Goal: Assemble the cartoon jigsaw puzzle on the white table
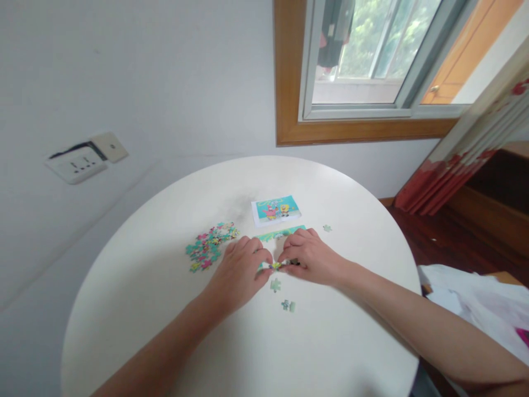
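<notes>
My left hand [246, 270] and my right hand [312, 256] meet near the middle of the round white table. Between their fingertips, both pinch a small yellow-green puzzle piece [276, 266]. Just beyond the hands lies a joined strip of puzzle [281, 234], green and teal, partly hidden by the fingers. Closer to me rest a pale green puzzle piece [275, 285] and a pair of small pieces [288, 305]. To the left of my left hand spreads a heap of loose puzzle pieces [210, 242] in teal, pink and yellow.
A cartoon picture card [278, 210] with a white border lies behind the strip. One stray piece [327, 227] sits right of it. The table [136, 331] stands against a wall with a socket [76, 164] and a window. White papers or cloth [467, 303] are at the right.
</notes>
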Motion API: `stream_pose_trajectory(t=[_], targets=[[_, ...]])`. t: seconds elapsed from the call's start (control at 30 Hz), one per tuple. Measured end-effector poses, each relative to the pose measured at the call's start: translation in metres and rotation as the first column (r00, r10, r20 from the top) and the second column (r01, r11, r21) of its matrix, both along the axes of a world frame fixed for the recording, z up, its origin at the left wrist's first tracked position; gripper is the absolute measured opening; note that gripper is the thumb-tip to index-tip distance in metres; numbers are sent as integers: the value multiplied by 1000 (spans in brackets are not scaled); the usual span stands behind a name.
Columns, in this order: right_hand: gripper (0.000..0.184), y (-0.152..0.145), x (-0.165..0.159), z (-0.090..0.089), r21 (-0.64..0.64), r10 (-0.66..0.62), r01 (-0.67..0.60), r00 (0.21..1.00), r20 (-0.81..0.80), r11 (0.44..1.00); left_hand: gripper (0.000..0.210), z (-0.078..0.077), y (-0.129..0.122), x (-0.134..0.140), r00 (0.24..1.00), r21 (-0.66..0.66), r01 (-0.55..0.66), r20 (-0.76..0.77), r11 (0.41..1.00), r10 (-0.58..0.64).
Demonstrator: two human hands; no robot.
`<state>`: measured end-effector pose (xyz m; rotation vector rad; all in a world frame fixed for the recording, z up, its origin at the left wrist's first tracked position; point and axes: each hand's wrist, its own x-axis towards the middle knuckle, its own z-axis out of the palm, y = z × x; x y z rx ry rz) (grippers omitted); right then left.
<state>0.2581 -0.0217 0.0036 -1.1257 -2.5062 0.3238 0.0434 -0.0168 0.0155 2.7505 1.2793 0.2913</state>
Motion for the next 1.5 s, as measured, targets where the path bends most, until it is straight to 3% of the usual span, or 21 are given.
stream_pose_trajectory(t=[0.2,0.37,0.57,0.9,1.5], targets=[[16,6,12,2,20,-66,68,995,-76,997,8,-5,5,-3,996,5,19,84,1000,-19],[16,8,17,2,3,-62,63,997,-48,998,11,-1,10,-16,990,27,15,139,1000,-19],[15,5,18,4,-32,-2,3,1000,6,999,18,7,12,-27,994,-26,59,93,998,-56],[23,-1,10,5,-36,8,-6,999,53,999,18,-1,11,-26,992,-38,109,64,993,-107],[16,-2,3,-1,8,2,-2,999,49,1000,19,0,12,-26,993,-59,117,26,991,-116]])
